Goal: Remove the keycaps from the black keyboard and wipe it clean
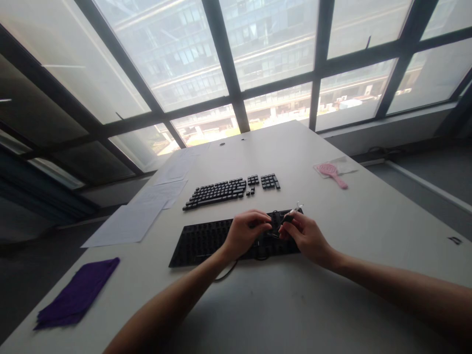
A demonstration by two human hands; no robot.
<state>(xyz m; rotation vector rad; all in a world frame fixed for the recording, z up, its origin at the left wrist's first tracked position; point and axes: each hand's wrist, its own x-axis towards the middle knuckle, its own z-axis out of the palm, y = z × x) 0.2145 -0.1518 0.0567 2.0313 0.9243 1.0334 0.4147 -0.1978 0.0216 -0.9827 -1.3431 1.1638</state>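
Note:
A black keyboard base, stripped of its keycaps, lies on the white table under both hands. Above its right part, my right hand is closed on a small dark piece with a pale, clear end; its exact kind does not show. My left hand hovers over the middle of the base, thumb and fingers brought together, and whatever they pinch is too small to make out. Between the hands run thin loops of black cable. Part of the cable curves out past the base's near edge.
Behind the base, loose black keycaps are laid out in keyboard order. Paper sheets and a folded purple cloth lie at left. A pink hairbrush rests on clear plastic at right, and a small dark item near the right edge.

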